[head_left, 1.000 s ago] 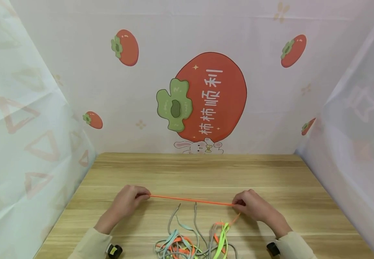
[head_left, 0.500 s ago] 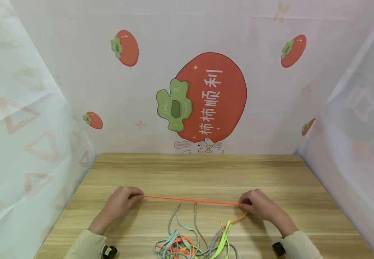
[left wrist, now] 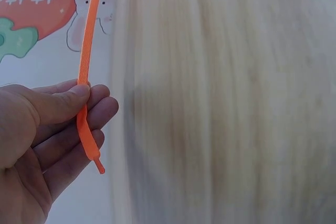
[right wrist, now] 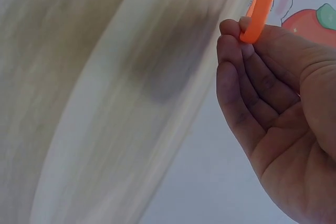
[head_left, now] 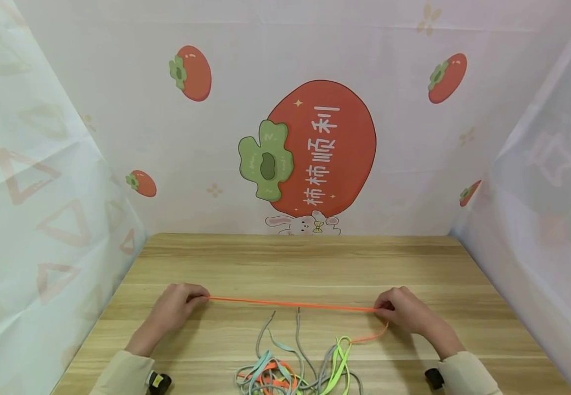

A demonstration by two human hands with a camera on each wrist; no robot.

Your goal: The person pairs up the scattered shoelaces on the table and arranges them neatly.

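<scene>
An orange flat shoelace (head_left: 290,304) stretches taut between my two hands above the table. My left hand (head_left: 176,304) pinches it near one end between thumb and index finger; in the left wrist view the lace's tipped end (left wrist: 92,148) hangs below the thumb. With thumb and fingertips, my right hand (head_left: 406,310) pinches the lace further along, and the rest of it trails down toward the pile. In the right wrist view the lace (right wrist: 262,9) loops at the fingertips. Below the taut lace lies a tangled pile of grey, light blue, orange and neon yellow-green laces (head_left: 267,376).
Two grey lace ends (head_left: 260,337) reach from the pile toward the back of the wooden table (head_left: 295,258). A yellow-green lace (head_left: 339,362) lies at the pile's right side. A white printed backdrop (head_left: 226,137) stands behind the table and along both sides.
My hands have moved apart, left hand leftward and right hand rightward. The taut span of orange lace has lengthened, and its trailing part has drawn rightward out of the pile, shifting the yellow-green lace.
</scene>
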